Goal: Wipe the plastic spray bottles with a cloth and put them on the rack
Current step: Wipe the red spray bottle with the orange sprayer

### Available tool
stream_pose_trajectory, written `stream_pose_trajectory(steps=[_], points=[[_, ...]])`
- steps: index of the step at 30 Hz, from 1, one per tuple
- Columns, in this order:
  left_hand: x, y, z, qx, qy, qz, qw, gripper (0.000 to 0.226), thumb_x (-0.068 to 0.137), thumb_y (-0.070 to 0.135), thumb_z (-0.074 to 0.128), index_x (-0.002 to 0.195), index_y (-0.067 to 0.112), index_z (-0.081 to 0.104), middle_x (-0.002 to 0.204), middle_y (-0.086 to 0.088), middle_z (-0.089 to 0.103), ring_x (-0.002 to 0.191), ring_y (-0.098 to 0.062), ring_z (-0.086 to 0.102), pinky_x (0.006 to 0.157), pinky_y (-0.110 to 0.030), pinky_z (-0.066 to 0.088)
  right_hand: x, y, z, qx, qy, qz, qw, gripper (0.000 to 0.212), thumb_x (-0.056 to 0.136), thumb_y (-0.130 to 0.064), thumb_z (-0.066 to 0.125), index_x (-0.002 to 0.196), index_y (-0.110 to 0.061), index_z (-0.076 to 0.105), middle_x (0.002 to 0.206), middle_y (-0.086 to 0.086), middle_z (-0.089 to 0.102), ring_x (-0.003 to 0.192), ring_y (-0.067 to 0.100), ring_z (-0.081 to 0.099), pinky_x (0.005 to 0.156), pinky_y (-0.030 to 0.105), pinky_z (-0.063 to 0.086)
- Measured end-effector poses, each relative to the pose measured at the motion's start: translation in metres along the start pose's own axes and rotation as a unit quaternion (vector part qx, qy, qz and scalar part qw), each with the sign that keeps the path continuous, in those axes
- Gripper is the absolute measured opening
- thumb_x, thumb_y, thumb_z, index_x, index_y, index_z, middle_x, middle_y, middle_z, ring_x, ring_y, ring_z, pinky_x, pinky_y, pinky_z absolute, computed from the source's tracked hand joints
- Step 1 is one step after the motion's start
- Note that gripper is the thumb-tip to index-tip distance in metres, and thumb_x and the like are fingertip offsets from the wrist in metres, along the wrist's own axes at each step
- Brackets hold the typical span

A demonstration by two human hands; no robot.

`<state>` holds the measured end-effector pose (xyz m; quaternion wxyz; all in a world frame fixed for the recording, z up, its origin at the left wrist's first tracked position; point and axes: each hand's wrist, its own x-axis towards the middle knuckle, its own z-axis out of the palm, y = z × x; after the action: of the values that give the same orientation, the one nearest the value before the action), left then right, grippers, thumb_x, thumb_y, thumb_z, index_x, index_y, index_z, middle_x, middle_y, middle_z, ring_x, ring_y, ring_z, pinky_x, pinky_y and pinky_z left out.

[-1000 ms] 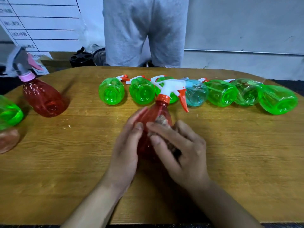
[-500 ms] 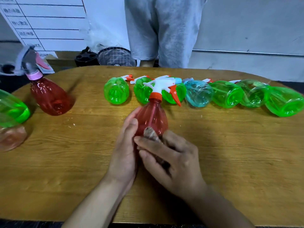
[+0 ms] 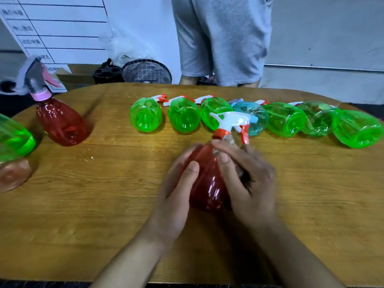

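Head view: at the centre of the frame a red bottle (image 3: 207, 179) stands on the wooden surface (image 3: 104, 204), tilted slightly, its white and orange trigger head (image 3: 230, 121) pointing toward the upper right. The left hand (image 3: 176, 196) curls round the bottle's left flank, thumb on the front. The right hand (image 3: 245, 179) wraps the shoulder and right side, fingers curled near the neck; whether a cloth lies under its palm cannot be told, as only a pale scrap shows at the fingertips.

Across the upper middle a row of bottles (image 3: 286, 119) lies on its side, bases toward the camera: mostly green, one pale blue. At the upper left stands a second red bottle (image 3: 62, 123) with a grey trigger; a green bottle (image 3: 14, 140) sits at the left edge. A person in grey shorts (image 3: 222, 38) stands beyond the surface. No rack is visible.

The bottle looks empty, so probably light, thin-walled and smooth; it would likely dent under a hard squeeze and tip easily. The neck or the waist below the shoulder seems the steadiest hold.
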<state>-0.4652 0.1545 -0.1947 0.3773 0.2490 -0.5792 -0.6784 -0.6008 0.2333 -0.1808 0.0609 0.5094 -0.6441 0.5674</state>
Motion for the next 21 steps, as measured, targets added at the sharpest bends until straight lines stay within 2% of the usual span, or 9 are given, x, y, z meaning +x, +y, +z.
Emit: stream_pose_trajectory(steps=[2,5,8,11,13,16,17,19,21], points=[[0.005,0.001,-0.007,-0.027,0.017,-0.015,0.999,0.049,0.097,0.045,0.059,0.143,0.03,0.064,0.146,-0.001,0.066,0.14,-0.022,0.059,0.122,-0.056,0.04,-0.009,-0.011,0.01,-0.007,-0.037,-0.044,0.998,0.027,0.101,-0.027,0.065,0.124,-0.018,0.077,0.083,-0.006,0.051,0.073,-0.002,0.049,0.069,0.012,0.04],[0.011,0.006,-0.016,-0.069,0.042,-0.028,0.996,0.051,0.1,0.041,0.051,0.148,0.024,0.059,0.143,-0.007,0.068,0.138,-0.028,0.061,0.123,-0.056,0.038,-0.021,-0.019,0.023,-0.016,-0.078,-0.126,0.989,0.025,0.098,-0.026,0.072,0.122,-0.021,0.079,0.084,-0.002,0.056,0.071,0.007,0.054,0.069,0.021,0.048],[0.011,0.009,-0.017,-0.07,0.026,-0.025,0.997,0.05,0.101,0.042,0.05,0.147,0.026,0.059,0.144,-0.008,0.067,0.137,-0.031,0.061,0.122,-0.057,0.038,-0.021,-0.016,0.021,-0.032,-0.079,-0.166,0.982,0.023,0.099,-0.027,0.073,0.12,-0.021,0.079,0.086,-0.002,0.06,0.074,0.008,0.058,0.072,0.02,0.05],[0.008,0.006,-0.009,-0.021,0.019,-0.012,1.0,0.044,0.097,0.048,0.058,0.138,0.034,0.067,0.145,-0.003,0.066,0.14,-0.027,0.058,0.123,-0.06,0.037,-0.012,-0.007,0.01,-0.006,-0.041,-0.103,0.994,0.026,0.1,-0.026,0.068,0.123,-0.018,0.077,0.086,-0.003,0.058,0.074,-0.001,0.053,0.071,0.015,0.043],[0.002,0.004,-0.001,0.002,0.002,-0.013,1.0,0.048,0.093,0.048,0.062,0.138,0.03,0.068,0.146,-0.001,0.066,0.141,-0.024,0.058,0.121,-0.058,0.04,-0.002,0.002,0.001,0.005,0.001,-0.035,0.999,0.026,0.101,-0.025,0.064,0.122,-0.017,0.077,0.087,0.001,0.065,0.076,0.005,0.059,0.072,0.018,0.045],[-0.007,0.003,0.004,0.032,-0.052,-0.016,0.998,0.051,0.096,0.051,0.061,0.143,0.031,0.062,0.14,0.012,0.068,0.134,-0.007,0.061,0.109,-0.032,0.052,0.006,0.013,-0.007,0.017,0.034,0.016,0.999,0.026,0.103,-0.026,0.061,0.121,-0.016,0.078,0.089,0.006,0.071,0.081,0.02,0.065,0.072,0.036,0.05],[-0.008,0.004,0.002,0.038,-0.065,-0.012,0.997,0.057,0.094,0.057,0.064,0.144,0.031,0.06,0.14,0.013,0.068,0.133,-0.006,0.061,0.107,-0.027,0.052,0.006,0.013,-0.007,0.014,0.033,0.016,0.999,0.026,0.103,-0.026,0.061,0.121,-0.016,0.078,0.085,0.005,0.068,0.077,0.021,0.063,0.068,0.037,0.049],[-0.008,0.007,-0.003,0.058,-0.088,-0.016,0.994,0.076,0.084,0.066,0.076,0.148,0.029,0.057,0.143,0.008,0.066,0.135,-0.01,0.061,0.108,-0.027,0.052,0.004,0.012,-0.004,0.01,0.026,0.015,0.999,0.026,0.103,-0.026,0.061,0.121,-0.016,0.077,0.079,0.003,0.063,0.072,0.017,0.058,0.064,0.034,0.045],[-0.007,0.009,-0.003,0.056,-0.096,-0.027,0.993,0.083,0.077,0.055,0.088,0.149,0.029,0.055,0.143,0.009,0.067,0.134,-0.01,0.062,0.108,-0.025,0.051,0.004,0.011,-0.002,0.022,0.021,0.029,0.999,0.026,0.104,-0.026,0.061,0.122,-0.017,0.077,0.082,0.005,0.065,0.075,0.019,0.06,0.066,0.036,0.047]])
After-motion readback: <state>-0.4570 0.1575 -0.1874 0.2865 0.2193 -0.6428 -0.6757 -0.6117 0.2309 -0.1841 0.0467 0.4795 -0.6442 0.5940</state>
